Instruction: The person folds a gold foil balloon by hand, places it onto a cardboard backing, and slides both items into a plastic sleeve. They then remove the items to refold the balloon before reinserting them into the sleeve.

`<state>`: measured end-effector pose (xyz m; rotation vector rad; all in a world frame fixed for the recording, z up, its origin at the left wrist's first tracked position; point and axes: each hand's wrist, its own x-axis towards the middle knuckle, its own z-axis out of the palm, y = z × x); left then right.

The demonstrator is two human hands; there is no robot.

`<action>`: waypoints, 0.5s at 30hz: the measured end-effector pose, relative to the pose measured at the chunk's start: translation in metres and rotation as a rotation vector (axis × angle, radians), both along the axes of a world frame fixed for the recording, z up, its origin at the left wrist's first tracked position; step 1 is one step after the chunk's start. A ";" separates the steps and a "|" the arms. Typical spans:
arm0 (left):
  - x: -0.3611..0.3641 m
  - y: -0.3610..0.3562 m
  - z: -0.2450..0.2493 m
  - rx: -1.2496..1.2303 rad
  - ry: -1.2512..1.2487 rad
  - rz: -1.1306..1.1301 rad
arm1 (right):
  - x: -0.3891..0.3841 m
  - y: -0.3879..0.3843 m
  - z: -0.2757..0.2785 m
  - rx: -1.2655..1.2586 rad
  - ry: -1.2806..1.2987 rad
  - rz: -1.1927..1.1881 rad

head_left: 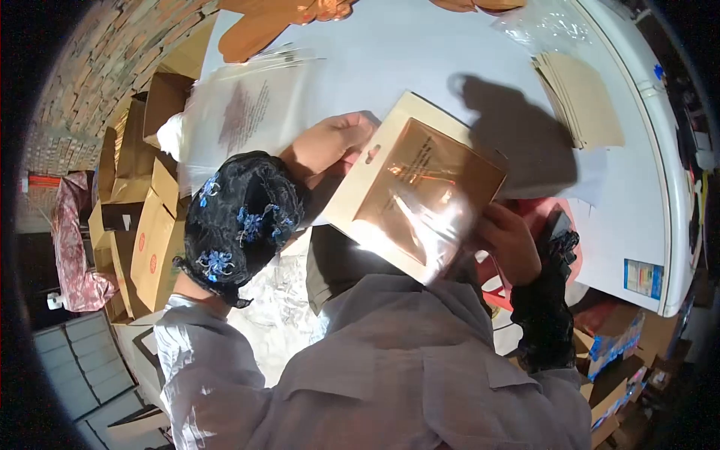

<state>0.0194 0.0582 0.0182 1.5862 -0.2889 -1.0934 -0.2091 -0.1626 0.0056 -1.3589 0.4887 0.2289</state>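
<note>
Tilted in front of my body is a flat cream hang-hole package (341, 196), with a shiny copper-brown panel in its middle and some small print. Light glares off its lower part. My left hand (334, 146) grips its upper left edge near the hang hole, the fingertips partly behind it. On the opposite side, my right hand (510, 244) has its fingers closed at the lower right edge, partly in shadow. Just beyond my left hand, a pile of clear printed plastic bags (247, 112) lies on the white table (360, 56).
Copper-coloured shiny pieces (274, 26) lie at the table's far edge. A stack of cream cards (585, 101) and crumpled clear plastic (551, 26) are on the right. Something red (536, 214) sits beside my right hand. Cardboard boxes (154, 225) stand at the left by a brick wall (90, 67).
</note>
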 end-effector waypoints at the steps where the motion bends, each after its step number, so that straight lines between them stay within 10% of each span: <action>1: 0.004 0.002 -0.002 -0.001 0.004 -0.028 | -0.002 -0.002 -0.005 0.037 0.003 0.006; 9: -0.004 -0.008 0.017 -0.062 0.083 0.062 | -0.005 -0.007 -0.017 -0.273 -0.202 0.142; 15: 0.006 -0.009 0.004 -0.060 -0.038 0.018 | -0.008 -0.003 -0.016 0.040 -0.027 0.004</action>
